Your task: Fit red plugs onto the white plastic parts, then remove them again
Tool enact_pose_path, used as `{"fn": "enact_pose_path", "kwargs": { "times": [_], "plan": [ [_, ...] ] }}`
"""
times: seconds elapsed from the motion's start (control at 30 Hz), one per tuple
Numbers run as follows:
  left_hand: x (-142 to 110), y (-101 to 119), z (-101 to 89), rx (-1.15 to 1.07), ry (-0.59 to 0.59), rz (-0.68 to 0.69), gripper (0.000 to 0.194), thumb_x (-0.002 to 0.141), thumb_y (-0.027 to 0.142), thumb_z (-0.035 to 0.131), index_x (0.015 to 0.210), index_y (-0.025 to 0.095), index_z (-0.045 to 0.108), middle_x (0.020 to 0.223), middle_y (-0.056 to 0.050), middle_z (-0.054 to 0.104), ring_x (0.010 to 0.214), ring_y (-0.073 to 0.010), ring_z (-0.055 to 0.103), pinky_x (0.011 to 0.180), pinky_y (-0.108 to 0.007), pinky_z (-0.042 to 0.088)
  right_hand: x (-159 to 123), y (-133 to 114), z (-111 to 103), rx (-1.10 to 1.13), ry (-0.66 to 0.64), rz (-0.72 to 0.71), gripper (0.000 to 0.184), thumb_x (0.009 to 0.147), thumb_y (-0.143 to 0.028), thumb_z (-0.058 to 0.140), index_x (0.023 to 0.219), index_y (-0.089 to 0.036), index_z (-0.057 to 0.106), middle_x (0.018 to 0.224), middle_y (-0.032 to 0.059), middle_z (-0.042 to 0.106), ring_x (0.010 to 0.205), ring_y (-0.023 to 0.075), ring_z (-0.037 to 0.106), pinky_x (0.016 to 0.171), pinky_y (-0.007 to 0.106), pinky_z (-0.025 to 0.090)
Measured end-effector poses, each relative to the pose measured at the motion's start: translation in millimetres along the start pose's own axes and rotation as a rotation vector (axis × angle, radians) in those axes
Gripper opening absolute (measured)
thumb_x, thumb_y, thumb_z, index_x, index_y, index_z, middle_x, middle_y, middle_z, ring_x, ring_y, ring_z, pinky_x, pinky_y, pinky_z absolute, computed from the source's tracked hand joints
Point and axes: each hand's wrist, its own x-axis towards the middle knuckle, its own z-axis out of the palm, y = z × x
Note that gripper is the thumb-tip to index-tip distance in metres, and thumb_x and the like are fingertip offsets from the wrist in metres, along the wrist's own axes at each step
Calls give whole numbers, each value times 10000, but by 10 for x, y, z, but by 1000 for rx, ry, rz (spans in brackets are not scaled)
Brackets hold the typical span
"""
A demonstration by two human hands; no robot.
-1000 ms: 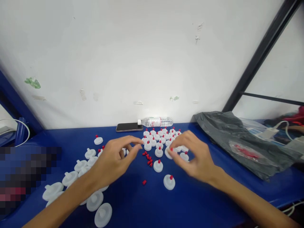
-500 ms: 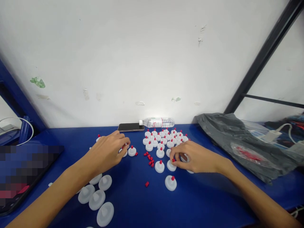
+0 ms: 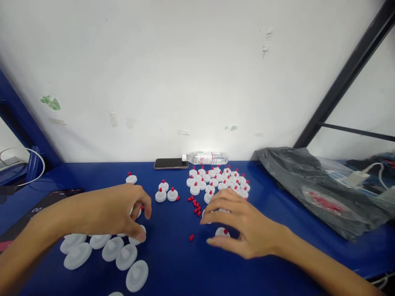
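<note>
two bare hands, both yours, are shown over a blue tabletop (image 3: 173, 259) set against a white wall (image 3: 197, 82). your left hand (image 3: 120, 209), back uppermost, is curled but ungripped, a gap visible between thumb and forefinger; the thumb tip overlies one white plastic disc (image 3: 134, 242), and whether it touches cannot be told. further stemmed discs (image 3: 137, 276), uncapped, lie at lower left, near and partly behind that hand and forearm. your right hand (image 3: 247, 226) is likewise parted, fingers spread from thumb, with a red-capped disc (image 3: 221, 232) seen between them. a dense cluster of capped discs (image 3: 195, 190) stands beyond this hand, red ends up; a trio of capped discs (image 3: 161, 195) stands left of it, and a lone capped disc (image 3: 131, 179) beyond your left hand. loose red caps (image 3: 196, 211) form a small pile between the hands, with a single red cap (image 3: 191, 237) nearer you. along the wall, a clear plastic bottle (image 3: 219, 158) lies on its side, lid end beside a smartphone (image 3: 169, 164). at right, a grey plastic bag (image 3: 286, 164) bears a clear packet of red pieces (image 3: 324, 201); at left, a dark-screened device (image 3: 57, 199) lies partly behind your forearm.
</note>
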Motion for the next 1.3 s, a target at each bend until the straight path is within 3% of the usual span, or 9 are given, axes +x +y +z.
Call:
{"fn": "enact_pose_path", "kwargs": {
  "times": [0.1,0.27,0.47,0.67,0.8,1.0,1.13,1.3],
  "plan": [
    [57,-93,115,-7,6,-17,381,639,448,762,983,288,726,910,-10,739,721,-208,685,519,-262,430,4,-92,149,-43,-60,-35,324,959,-407,647,1190,-182,679,1099,71,731,1068,225,605,1023,404,404],
    [183,-260,296,8,77,12,309,615,349,734,913,266,721,844,-18,718,658,-201,657,489,-263,396,-17,-52,340,-140,-91,-60,265,1020,-285,563,1246,-178,650,1086,45,738,1089,196,597,1052,380,369],
    [176,-116,305,76,131,87,235,721,335,643,922,253,733,894,-35,725,690,-209,660,562,-289,417,-12,11,438,-253,-74,-172,194,1048,-161,498,1122,-198,674,994,3,746,1000,163,610,1024,368,381],
    [305,-81,416,74,234,201,272,776,364,672,1042,323,709,1072,-12,696,915,-236,663,751,-326,473,-2,2,454,-266,-34,-197,165,1055,-183,501,1038,-198,664,952,-8,759,971,141,642,1051,361,387],
    [335,-112,449,90,234,211,337,723,311,730,1057,317,689,1079,-9,682,900,-231,658,715,-307,463,-6,21,406,-158,9,-112,134,1045,-233,535,1091,-184,651,975,1,767,1002,145,669,1066,357,401],
    [272,74,411,154,386,379,168,878,290,552,1015,306,649,809,30,671,721,-186,620,640,-290,415,-19,35,371,39,153,18,106,986,-211,633,1082,-216,678,995,15,768,932,152,696,981,342,471],
    [270,255,451,180,523,468,216,896,293,543,1092,285,633,989,6,660,785,-176,624,690,-298,425,-19,14,351,128,219,106,146,960,-188,666,1098,-232,668,1015,9,772,923,163,692,933,345,483],
    [306,358,558,285,536,520,261,915,274,537,1159,249,626,1074,-25,635,726,-157,620,637,-303,413,-21,-10,333,156,291,211,194,945,-210,690,1132,-252,664,1014,1,775,930,178,680,900,346,490]
  ]
}}
